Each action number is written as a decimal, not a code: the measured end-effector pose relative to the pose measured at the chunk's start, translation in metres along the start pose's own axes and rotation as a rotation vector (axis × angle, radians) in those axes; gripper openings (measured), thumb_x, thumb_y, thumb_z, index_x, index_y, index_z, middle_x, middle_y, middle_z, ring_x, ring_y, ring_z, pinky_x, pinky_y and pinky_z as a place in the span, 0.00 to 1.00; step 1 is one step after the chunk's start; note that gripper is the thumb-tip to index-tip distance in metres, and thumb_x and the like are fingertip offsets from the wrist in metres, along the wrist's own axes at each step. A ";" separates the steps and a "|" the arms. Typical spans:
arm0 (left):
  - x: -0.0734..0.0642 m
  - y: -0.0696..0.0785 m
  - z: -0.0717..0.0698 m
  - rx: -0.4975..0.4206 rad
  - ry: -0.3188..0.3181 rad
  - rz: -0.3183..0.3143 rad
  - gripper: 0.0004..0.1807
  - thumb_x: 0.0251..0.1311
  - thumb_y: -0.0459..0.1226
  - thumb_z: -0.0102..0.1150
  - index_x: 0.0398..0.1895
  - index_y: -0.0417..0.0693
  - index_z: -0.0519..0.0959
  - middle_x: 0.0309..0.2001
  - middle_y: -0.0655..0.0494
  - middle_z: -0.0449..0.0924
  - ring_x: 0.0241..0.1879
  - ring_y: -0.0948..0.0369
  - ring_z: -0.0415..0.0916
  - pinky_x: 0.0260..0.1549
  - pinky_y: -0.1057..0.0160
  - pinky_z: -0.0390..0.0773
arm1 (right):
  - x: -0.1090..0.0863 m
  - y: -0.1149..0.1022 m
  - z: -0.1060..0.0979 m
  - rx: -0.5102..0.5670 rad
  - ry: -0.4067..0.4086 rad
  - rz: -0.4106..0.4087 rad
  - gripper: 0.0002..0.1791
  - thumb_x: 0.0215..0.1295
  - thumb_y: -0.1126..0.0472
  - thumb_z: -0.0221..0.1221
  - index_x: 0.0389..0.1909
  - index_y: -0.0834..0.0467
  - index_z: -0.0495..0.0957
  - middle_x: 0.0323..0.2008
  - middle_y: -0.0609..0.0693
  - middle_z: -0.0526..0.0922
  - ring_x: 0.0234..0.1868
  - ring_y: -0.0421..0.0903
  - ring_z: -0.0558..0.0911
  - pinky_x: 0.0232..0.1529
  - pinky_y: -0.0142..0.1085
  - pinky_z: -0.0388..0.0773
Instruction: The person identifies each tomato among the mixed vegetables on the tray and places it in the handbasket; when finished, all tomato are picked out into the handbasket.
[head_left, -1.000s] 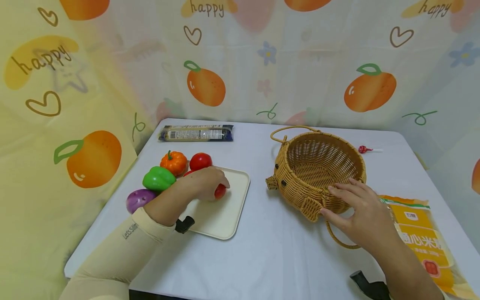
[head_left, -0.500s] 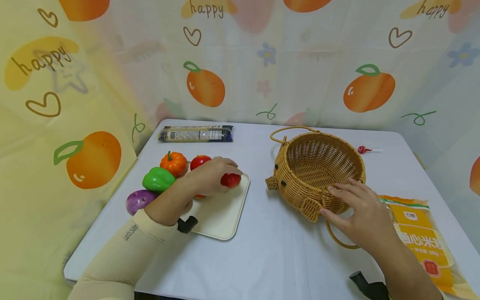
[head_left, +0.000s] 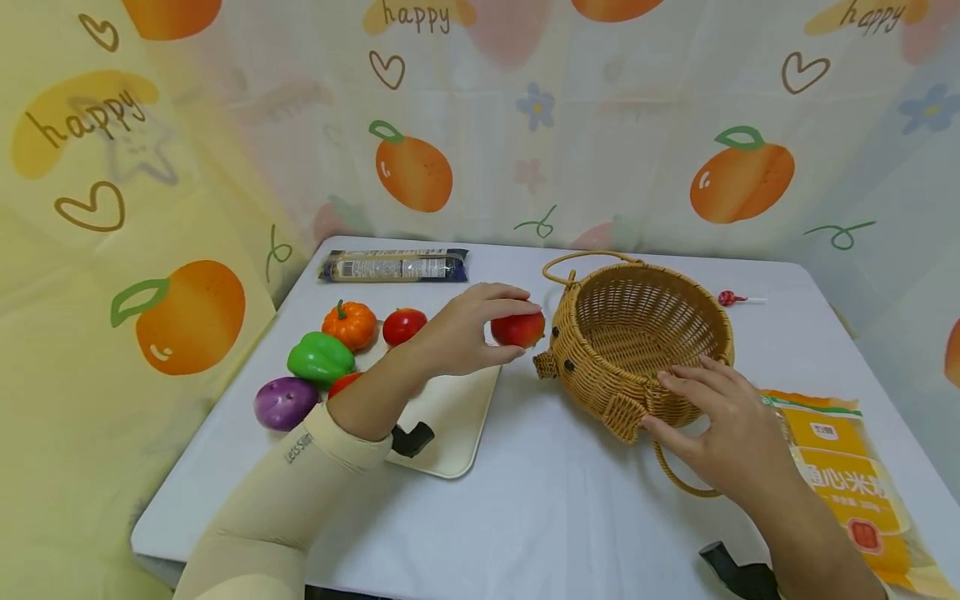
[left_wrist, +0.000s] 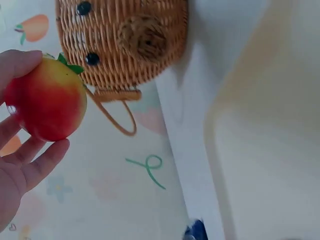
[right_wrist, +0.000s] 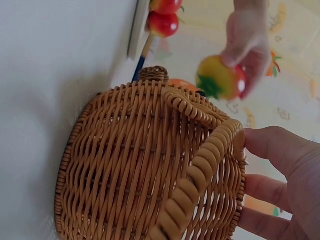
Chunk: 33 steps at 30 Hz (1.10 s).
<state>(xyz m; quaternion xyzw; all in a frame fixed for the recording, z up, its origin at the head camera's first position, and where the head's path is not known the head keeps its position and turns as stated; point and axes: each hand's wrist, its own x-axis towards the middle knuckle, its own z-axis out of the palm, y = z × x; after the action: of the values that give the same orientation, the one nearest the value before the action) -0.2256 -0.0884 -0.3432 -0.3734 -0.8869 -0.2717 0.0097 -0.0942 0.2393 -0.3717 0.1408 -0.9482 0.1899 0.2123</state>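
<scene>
My left hand (head_left: 474,329) holds a red-and-yellow tomato (head_left: 519,327) with green leaves between thumb and fingers, over the space between the tray and the basket. In the left wrist view the tomato (left_wrist: 47,100) overlaps the basket's face side. The wicker basket (head_left: 600,392) has a pig-like snout, bead eyes and a ear flap; its inside shows no contents. My right hand (head_left: 720,417) holds the basket's near right rim, fingers over it and thumb outside. A second red tomato (head_left: 405,325) lies at the back of the cream tray (head_left: 450,442).
Left of the tray sit an orange pumpkin (head_left: 350,325), a green bell pepper (head_left: 321,358) and a purple eggplant-like vegetable (head_left: 286,404). A long packet (head_left: 393,266) lies at the back, a lollipop (head_left: 731,298) at back right, a yellow food bag (head_left: 840,467) right. One basket handle (head_left: 686,487) hangs low.
My left hand has lifted the red-and-yellow tomato off the tray and carried it right, close to the basket's snout. My right hand has stayed on the rim.
</scene>
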 end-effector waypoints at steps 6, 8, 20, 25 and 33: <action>0.019 0.019 0.007 -0.030 0.066 0.063 0.28 0.60 0.42 0.73 0.65 0.57 0.81 0.67 0.55 0.75 0.68 0.55 0.67 0.55 0.59 0.82 | 0.000 0.000 -0.001 0.002 -0.018 0.022 0.32 0.45 0.50 0.79 0.53 0.57 0.87 0.53 0.59 0.86 0.65 0.67 0.74 0.57 0.72 0.71; 0.025 0.025 0.008 -0.034 0.081 0.081 0.28 0.60 0.42 0.73 0.65 0.56 0.81 0.67 0.55 0.75 0.69 0.55 0.67 0.56 0.58 0.82 | 0.000 0.000 -0.001 0.003 -0.015 0.020 0.32 0.45 0.50 0.79 0.53 0.58 0.87 0.53 0.59 0.86 0.65 0.67 0.74 0.57 0.72 0.71; 0.056 0.045 0.018 -0.018 0.098 0.152 0.28 0.60 0.44 0.72 0.65 0.56 0.80 0.68 0.54 0.75 0.69 0.54 0.68 0.56 0.62 0.81 | 0.000 0.001 0.000 0.006 0.005 -0.007 0.33 0.43 0.50 0.80 0.52 0.58 0.87 0.52 0.60 0.86 0.64 0.68 0.75 0.55 0.72 0.73; 0.065 0.054 0.025 0.006 0.070 0.196 0.28 0.61 0.44 0.71 0.65 0.56 0.80 0.68 0.53 0.75 0.69 0.54 0.67 0.57 0.65 0.79 | 0.000 0.001 0.000 -0.001 0.002 -0.007 0.33 0.43 0.50 0.80 0.53 0.58 0.87 0.53 0.60 0.86 0.64 0.67 0.75 0.54 0.72 0.73; 0.078 0.064 0.043 0.081 -0.023 0.224 0.29 0.64 0.46 0.69 0.68 0.59 0.77 0.70 0.55 0.73 0.69 0.56 0.68 0.59 0.67 0.77 | 0.000 0.001 0.000 -0.015 0.009 -0.018 0.32 0.43 0.50 0.80 0.51 0.58 0.87 0.52 0.61 0.86 0.63 0.68 0.75 0.53 0.71 0.74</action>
<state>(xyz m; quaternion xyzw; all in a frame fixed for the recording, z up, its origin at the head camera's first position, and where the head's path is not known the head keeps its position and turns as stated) -0.2312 0.0209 -0.3318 -0.4725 -0.8500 -0.2286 0.0447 -0.0947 0.2397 -0.3720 0.1468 -0.9473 0.1814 0.2194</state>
